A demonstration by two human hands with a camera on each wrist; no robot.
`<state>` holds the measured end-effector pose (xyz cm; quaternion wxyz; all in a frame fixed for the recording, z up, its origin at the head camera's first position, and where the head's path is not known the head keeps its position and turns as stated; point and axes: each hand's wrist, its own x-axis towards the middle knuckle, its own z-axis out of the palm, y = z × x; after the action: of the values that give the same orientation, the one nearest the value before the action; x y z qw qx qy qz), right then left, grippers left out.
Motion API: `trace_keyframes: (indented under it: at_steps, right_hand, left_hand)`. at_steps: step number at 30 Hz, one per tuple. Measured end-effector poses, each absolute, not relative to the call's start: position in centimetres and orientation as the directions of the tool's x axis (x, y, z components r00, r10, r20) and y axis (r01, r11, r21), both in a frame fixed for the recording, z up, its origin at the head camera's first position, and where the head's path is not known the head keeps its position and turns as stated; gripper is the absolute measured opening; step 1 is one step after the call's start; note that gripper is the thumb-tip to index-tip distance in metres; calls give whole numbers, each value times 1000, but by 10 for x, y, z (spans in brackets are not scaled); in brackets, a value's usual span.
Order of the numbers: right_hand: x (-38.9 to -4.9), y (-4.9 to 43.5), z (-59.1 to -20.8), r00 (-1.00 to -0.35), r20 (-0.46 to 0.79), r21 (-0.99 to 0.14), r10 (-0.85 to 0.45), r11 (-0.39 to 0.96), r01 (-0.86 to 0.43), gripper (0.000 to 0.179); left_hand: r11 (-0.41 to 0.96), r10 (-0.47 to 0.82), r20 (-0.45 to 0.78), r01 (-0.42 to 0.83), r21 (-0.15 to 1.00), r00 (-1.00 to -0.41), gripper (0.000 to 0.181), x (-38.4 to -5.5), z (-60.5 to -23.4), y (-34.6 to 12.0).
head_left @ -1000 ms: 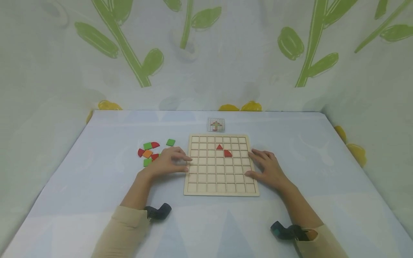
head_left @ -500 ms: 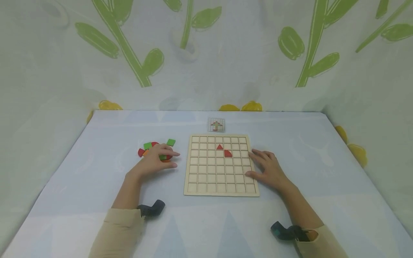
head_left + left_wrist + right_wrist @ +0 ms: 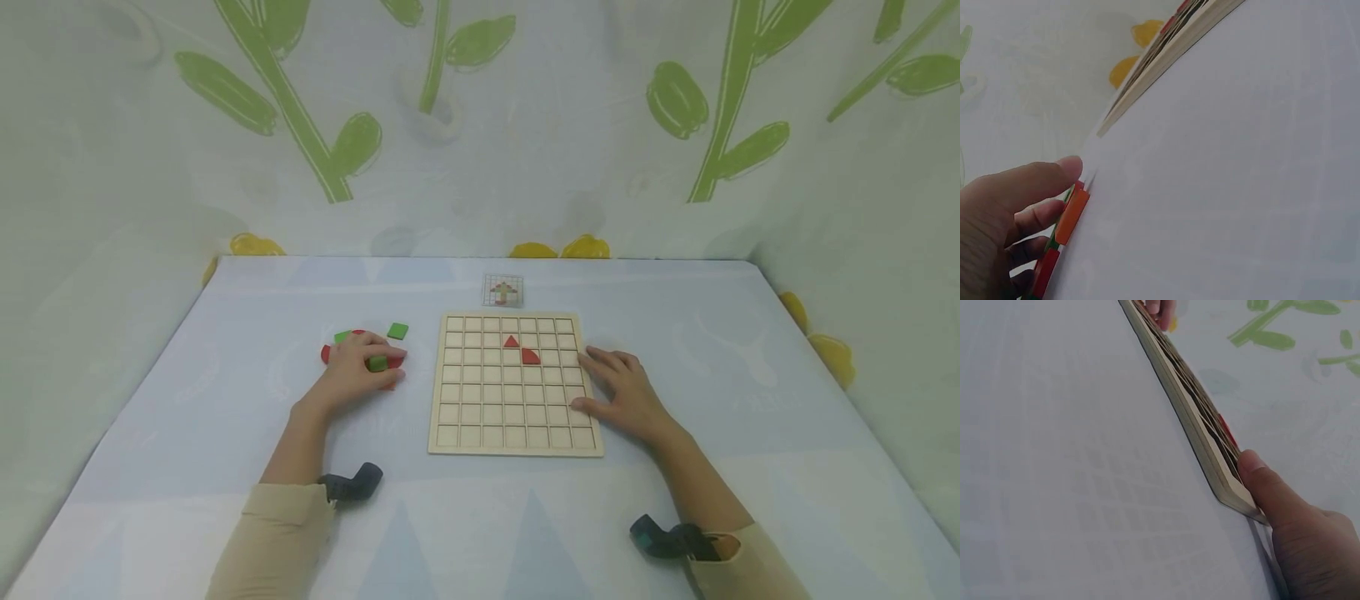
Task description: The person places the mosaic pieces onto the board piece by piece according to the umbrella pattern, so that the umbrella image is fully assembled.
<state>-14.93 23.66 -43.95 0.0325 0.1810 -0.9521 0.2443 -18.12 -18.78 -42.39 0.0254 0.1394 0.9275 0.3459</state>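
Note:
In the head view my left hand (image 3: 354,368) hovers low over a group of coloured pieces left of the board. Its thumb and forefinger stand apart, with a green square piece (image 3: 377,364) showing between them. In the left wrist view the thumb tip is close to an orange piece (image 3: 1072,217); whether it touches is unclear. The palm hides several pieces. My right hand (image 3: 622,392) rests at the right edge of the wooden grid board (image 3: 480,454), its thumb on the rim and its fingers along the side. On the board lie a red triangle (image 3: 511,342) and a red quarter-round piece (image 3: 530,357).
A small pattern card (image 3: 502,291) lies behind the board. One green square tile (image 3: 397,331) sits apart from the group, near the board's left side. White walls with painted green leaves surround the white table (image 3: 480,525).
My left hand has withdrawn from the board's left edge to the coloured pieces, and the gap between its thumb and forefinger has narrowed. The right hand and board have stayed in place.

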Motion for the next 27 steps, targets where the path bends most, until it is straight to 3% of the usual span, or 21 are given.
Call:
trace_keyframes:
  at_steps: [27]
  right_hand:
    - [-149,236,-439,-926,176,-452,-335,808,-378,72]
  left_hand:
    - [742,258,38,223,632,-966,32,-180,-426,-183]
